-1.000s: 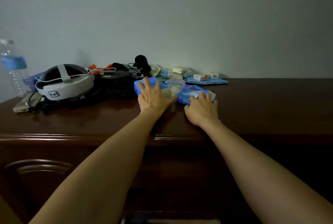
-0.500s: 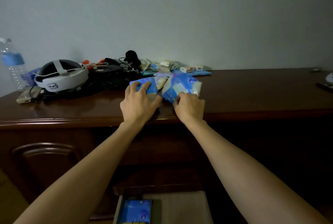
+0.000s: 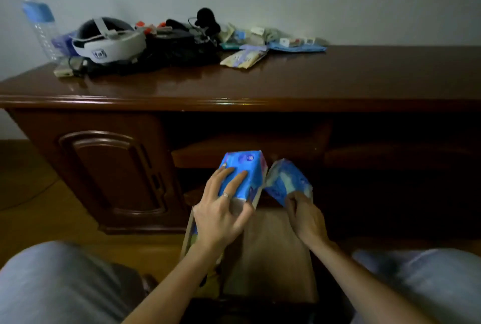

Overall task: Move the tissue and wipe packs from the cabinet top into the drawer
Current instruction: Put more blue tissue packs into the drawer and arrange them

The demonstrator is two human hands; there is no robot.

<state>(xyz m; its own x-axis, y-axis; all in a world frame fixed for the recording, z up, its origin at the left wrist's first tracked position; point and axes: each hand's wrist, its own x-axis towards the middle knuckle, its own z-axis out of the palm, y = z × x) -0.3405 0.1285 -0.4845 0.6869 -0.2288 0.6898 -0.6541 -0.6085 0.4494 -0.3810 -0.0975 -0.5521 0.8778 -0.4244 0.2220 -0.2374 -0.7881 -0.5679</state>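
My left hand [image 3: 221, 215] grips a blue tissue pack [image 3: 247, 172] and holds it tilted above the open drawer [image 3: 270, 253]. My right hand [image 3: 305, 217] grips a second blue pack [image 3: 286, 180] by its lower edge, just right of the first; the two packs nearly touch. Both hang over the drawer's back end, below the cabinet top [image 3: 286, 81]. Under my left wrist, another blue pack [image 3: 194, 231] shows at the drawer's left side. A cream and purple wipe pack [image 3: 243, 59] lies on the cabinet top, with more small packs [image 3: 294, 45] behind it by the wall.
On the cabinet's left sit a white headset [image 3: 109, 42], black cables and gear [image 3: 177, 50] and a water bottle [image 3: 39, 16]. A cabinet door [image 3: 112, 172] stands left of the drawer. My knees in grey [image 3: 52, 284] flank the drawer.
Both hands have lifted the two blue packs off the cabinet top and brought them down over the open drawer. The view has dropped lower.
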